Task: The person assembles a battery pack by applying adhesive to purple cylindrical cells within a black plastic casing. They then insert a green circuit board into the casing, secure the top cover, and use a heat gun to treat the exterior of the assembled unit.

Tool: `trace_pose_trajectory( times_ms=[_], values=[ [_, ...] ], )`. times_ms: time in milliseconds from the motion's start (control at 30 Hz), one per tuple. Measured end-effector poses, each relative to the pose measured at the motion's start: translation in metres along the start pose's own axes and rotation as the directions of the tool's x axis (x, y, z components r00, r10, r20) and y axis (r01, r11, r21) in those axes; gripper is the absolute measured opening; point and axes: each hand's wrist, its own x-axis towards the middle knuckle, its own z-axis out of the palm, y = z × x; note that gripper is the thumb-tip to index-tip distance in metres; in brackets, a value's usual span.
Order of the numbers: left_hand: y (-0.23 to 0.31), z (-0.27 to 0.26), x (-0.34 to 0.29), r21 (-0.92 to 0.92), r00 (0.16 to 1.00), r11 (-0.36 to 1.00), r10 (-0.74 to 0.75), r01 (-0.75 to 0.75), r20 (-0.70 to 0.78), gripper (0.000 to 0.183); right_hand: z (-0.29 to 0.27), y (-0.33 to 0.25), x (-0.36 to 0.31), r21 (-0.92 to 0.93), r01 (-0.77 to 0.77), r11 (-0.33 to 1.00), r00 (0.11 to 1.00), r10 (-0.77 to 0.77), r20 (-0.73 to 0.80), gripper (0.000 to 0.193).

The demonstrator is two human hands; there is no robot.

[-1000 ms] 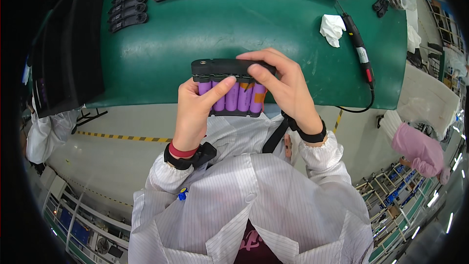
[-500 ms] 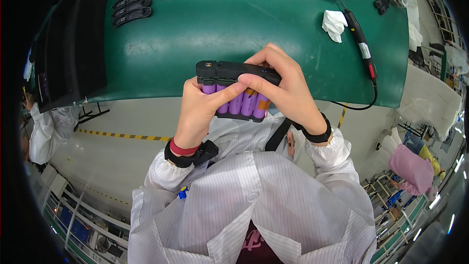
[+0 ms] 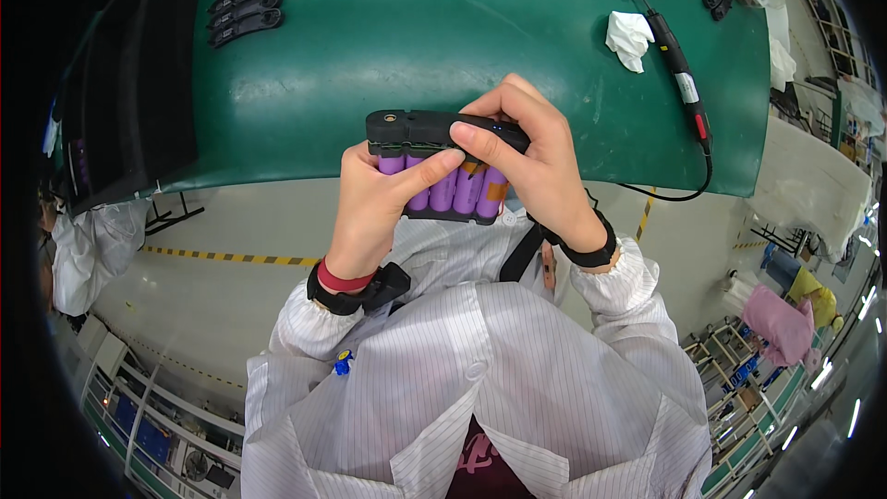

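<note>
A black-capped, purple-celled pack (image 3: pixel 443 190) is clamped by left hand (image 3: pixel 371 203) and right hand (image 3: pixel 540 162). It is held at the green tabletop's (image 3: pixel 309 92) near edge.

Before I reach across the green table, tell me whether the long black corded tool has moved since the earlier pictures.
No. The long black corded tool keeps its place beside the crumpled white tissue; only the whole view has shifted slightly.

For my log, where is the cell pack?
Central in the head view, the purple cell pack is held by the left hand and right hand, near the green table's edge.
</note>
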Motion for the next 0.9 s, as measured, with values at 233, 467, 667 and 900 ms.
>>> trace_pose_trajectory(
  times_ms=[233, 467, 667, 900],
  values=[
    [-0.001, 0.002, -0.002, -0.022, 0.999, 1.0, -0.005, 0.004, -0.037, 0.02, -0.004, 0.0, 0.001, -0.038, -0.027, 0.999, 0.998, 0.029, 0.052, 0.025],
    [-0.008, -0.011, 0.0, -0.003, 0.994, 0.999, -0.041, 0.04, -0.101, 0.021, -0.023, -0.001, 0.001, -0.098, -0.215, 0.972, 0.975, 0.22, 0.038, 0.027],
    [-0.005, -0.009, -0.002, -0.023, 0.995, 0.999, -0.052, 0.05, -0.091, 0.02, -0.023, 0.011, -0.002, -0.063, -0.119, 0.991, 0.992, 0.12, 0.024, 0.028],
    [-0.005, -0.007, -0.002, -0.011, 0.994, 0.999, -0.043, 0.043, -0.096, 0.02, -0.018, 0.01, -0.004, -0.077, -0.118, 0.99, 0.993, 0.116, -0.036, 0.027]
  ],
)
